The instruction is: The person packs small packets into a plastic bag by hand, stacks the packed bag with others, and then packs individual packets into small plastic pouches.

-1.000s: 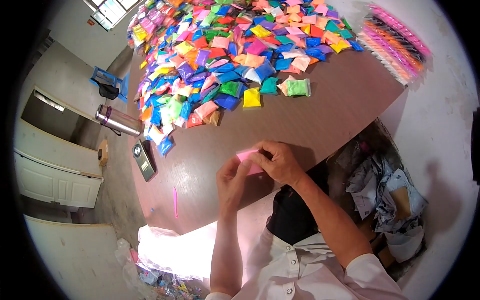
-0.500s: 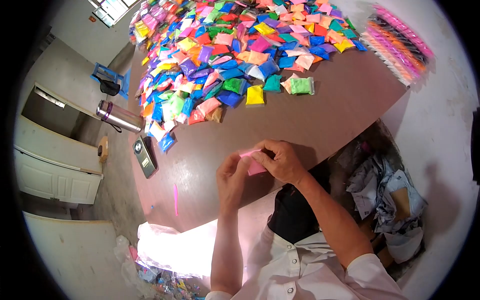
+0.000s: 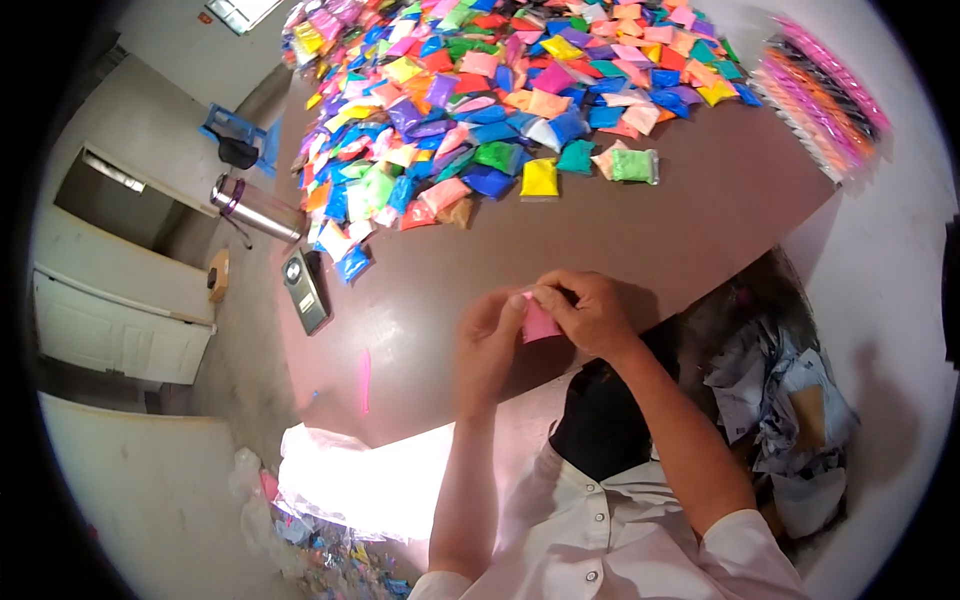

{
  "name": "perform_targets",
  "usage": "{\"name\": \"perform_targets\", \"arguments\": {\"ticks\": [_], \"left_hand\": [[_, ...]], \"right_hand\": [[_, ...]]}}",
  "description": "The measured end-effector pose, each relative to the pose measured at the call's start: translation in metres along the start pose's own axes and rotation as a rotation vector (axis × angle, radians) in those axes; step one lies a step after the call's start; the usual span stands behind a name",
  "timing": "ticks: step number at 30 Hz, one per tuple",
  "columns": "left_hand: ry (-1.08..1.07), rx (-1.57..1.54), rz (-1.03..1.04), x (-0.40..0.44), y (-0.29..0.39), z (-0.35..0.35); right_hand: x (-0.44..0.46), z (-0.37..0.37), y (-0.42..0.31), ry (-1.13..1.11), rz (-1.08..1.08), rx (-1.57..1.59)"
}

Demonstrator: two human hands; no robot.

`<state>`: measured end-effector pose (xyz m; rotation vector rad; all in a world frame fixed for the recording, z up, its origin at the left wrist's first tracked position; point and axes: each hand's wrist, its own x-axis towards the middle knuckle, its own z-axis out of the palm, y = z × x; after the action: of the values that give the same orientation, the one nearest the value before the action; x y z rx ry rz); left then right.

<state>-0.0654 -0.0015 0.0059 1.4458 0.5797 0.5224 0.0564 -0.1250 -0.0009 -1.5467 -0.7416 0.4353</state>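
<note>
A small pink packet point(image 3: 541, 321) is held just above the near part of the table, in front of my body. My right hand point(image 3: 594, 314) pinches its top edge between thumb and fingers. Against the packet's upper left corner lies the thumb of my left hand point(image 3: 487, 345), its fingers curled behind and a little blurred. What the left fingertips grip is partly hidden. To the left, a thin pink stick-like tool point(image 3: 365, 382) rests on the brown table point(image 3: 440, 290).
Many colourful packets point(image 3: 490, 125) are heaped across the table's far side. A phone-like device point(image 3: 305, 292) and a steel flask point(image 3: 258, 209) sit at the left edge. Long wrapped bundles point(image 3: 822, 100) lie far right. Crumpled paper and packaging point(image 3: 790, 400) fill the space below right.
The view has shifted, so the scene sits farther right. The pink packet now hangs more upright below my right fingers, and the left hand has blurred with motion at its corner.
</note>
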Motion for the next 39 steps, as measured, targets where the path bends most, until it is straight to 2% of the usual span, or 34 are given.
{"name": "perform_targets", "arguments": {"ticks": [4, 11, 14, 16, 18, 22, 26, 28, 30, 33, 35, 39], "left_hand": [[-0.009, 0.068, 0.0, -0.002, 0.0, -0.003], [0.075, -0.053, -0.007, 0.001, -0.007, -0.001], [0.061, 0.032, 0.071, 0.002, -0.009, 0.005], [-0.001, 0.105, 0.168, 0.0, -0.005, 0.01], [-0.011, 0.14, 0.146, 0.001, -0.002, 0.004], [0.005, 0.166, 0.161, 0.002, -0.013, 0.001], [0.028, 0.02, 0.259, 0.009, -0.029, 0.01], [-0.001, 0.066, 0.247, 0.007, -0.023, 0.008], [-0.018, 0.064, 0.279, 0.006, -0.019, 0.01], [-0.029, 0.15, 0.287, 0.007, -0.016, 0.006], [-0.085, 0.238, 0.203, 0.005, -0.006, 0.002], [-0.017, 0.251, 0.226, 0.003, -0.01, 0.005]], "right_hand": [[0.001, 0.003, -0.005, 0.007, -0.062, -0.049], [0.0, 0.004, -0.002, 0.012, -0.204, -0.234], [0.002, 0.006, 0.002, 0.051, -0.222, -0.106], [0.003, 0.001, 0.004, 0.042, -0.193, -0.119], [0.003, 0.001, 0.009, 0.016, -0.082, -0.086], [0.005, 0.009, 0.003, 0.007, -0.15, -0.073], [-0.001, 0.006, -0.011, -0.01, -0.066, -0.203], [-0.002, 0.002, -0.003, 0.022, -0.054, -0.231], [-0.001, 0.003, 0.013, 0.067, 0.014, -0.033], [-0.002, 0.009, 0.007, 0.152, 0.004, -0.136], [0.001, 0.011, 0.007, 0.19, -0.032, -0.235], [0.002, 0.013, 0.003, 0.168, -0.12, -0.127]]}}
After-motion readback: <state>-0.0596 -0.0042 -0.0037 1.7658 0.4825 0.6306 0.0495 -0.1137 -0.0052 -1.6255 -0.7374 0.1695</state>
